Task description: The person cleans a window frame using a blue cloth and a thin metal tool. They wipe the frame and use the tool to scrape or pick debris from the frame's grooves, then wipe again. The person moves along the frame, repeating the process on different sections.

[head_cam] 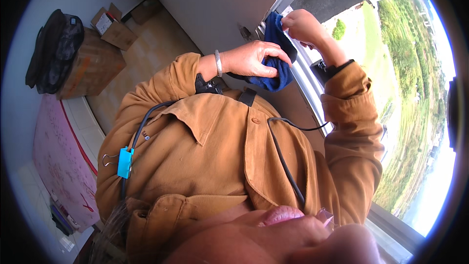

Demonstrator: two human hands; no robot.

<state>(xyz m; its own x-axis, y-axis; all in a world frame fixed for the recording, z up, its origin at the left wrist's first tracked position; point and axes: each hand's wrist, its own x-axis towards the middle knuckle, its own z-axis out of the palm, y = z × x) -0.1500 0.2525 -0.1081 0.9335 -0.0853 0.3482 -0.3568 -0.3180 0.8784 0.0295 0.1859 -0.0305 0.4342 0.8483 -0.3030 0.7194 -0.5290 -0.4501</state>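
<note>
A dark blue cloth (276,77) hangs bunched beside the window frame, its upper part lying against the frame's edge. My left hand (253,58), with a silver bangle at the wrist, is closed around the lower bunch, thumb below and fingers above. My right hand (302,27) is at the upper end of the same cloth, fingers curled at its edge; part of the fingertips is hidden. The light metal window frame (306,77) runs diagonally just beneath my right wrist.
The window opens onto green fields at right. A wall (220,11) stands beyond my left hand. Across the floor at left are a large cardboard box (95,69) with dark bags (60,51) on it, a smaller open carton (119,33) and a pink patterned cover (60,157). A black cable (141,121) crosses my shirt.
</note>
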